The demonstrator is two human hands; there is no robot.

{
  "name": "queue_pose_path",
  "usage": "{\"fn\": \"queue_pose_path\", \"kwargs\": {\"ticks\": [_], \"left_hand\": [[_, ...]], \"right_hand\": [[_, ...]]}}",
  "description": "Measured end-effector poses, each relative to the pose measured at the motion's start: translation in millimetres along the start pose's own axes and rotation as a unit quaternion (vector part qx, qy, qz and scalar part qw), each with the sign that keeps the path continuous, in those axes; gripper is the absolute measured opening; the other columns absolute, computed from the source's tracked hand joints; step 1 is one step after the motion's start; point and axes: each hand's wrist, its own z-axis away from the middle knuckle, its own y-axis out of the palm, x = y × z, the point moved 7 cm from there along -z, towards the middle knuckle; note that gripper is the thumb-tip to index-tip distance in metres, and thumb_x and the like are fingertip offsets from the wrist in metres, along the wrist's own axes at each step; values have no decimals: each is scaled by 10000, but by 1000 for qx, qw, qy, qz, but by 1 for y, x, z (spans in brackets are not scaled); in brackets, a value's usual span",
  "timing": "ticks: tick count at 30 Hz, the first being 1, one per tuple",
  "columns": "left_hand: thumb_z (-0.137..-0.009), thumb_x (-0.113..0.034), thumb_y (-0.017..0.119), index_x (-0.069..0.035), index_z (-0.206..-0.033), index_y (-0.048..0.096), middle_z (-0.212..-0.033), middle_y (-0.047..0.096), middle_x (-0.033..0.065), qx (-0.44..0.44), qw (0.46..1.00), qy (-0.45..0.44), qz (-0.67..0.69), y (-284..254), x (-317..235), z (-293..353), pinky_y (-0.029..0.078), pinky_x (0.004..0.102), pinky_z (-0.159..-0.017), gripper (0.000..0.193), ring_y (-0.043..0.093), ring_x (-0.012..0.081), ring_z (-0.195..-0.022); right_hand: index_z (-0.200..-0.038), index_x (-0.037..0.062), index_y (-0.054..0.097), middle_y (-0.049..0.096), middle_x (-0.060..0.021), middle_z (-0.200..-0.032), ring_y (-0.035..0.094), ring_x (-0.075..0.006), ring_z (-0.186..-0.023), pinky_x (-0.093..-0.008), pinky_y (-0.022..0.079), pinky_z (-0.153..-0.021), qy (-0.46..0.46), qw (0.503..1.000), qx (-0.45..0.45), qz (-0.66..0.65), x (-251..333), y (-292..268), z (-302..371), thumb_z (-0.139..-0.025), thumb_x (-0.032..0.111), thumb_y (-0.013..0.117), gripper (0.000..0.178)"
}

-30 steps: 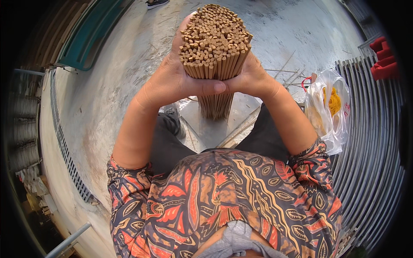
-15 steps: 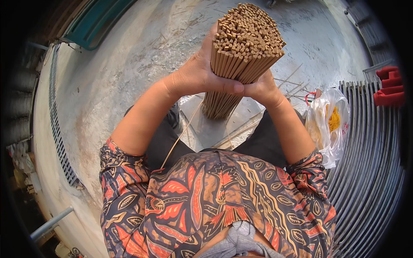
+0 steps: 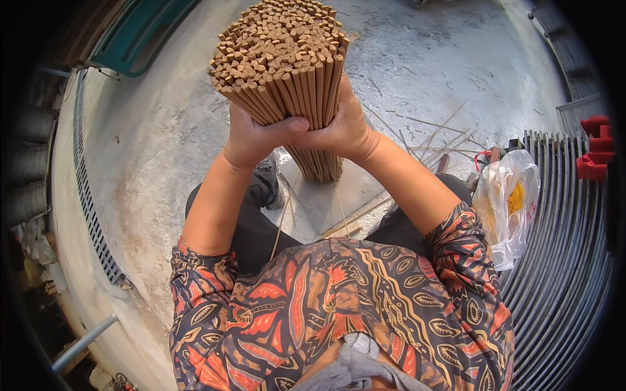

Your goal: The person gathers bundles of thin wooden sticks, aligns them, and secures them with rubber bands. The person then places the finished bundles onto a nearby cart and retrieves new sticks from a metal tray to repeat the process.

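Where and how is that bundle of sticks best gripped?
Grip the stick bundle below its top ends, probably best with left hand and right hand from opposite sides: it is thick, leans left and consists of many separate sticks.

We look down from the left of two fisheye cameras worn on the person's head, close above the patterned shirt [image 3: 339, 293]. Our upright view faces forward past the left hand [image 3: 251, 139] and right hand [image 3: 344, 132] to the grey floor [image 3: 430, 72], and straight edges bend toward its dark rim.
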Motion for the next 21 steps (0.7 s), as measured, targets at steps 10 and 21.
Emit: {"fn": "queue_pose_path", "kwargs": {"ticks": [10, 21], "left_hand": [[-557, -280, 874, 12, -1046, 565, -970, 647, 86, -8, 977, 158, -144, -15, -88, -44, 518, 290, -772, 648, 628, 172, -859], [-663, -286, 776, 16, -1198, 449, -1103, 568, 111, 46, 966, 253, -4, 27, -130, -66, 490, 336, -856, 696, 579, 208, -990]], "right_hand": [[-1397, 80, 202, 499, -135, -1216, 513, -252, -1126, -362, 436, -928, -168, 985, 32, 13, 46, 11, -77, -543, 197, 871, 1091], [-1297, 24, 351, 537, -126, -1154, 528, -219, -1065, -363, 431, -914, -278, 959, -10, 49, 140, -36, -84, -578, 172, 854, 890]]}}
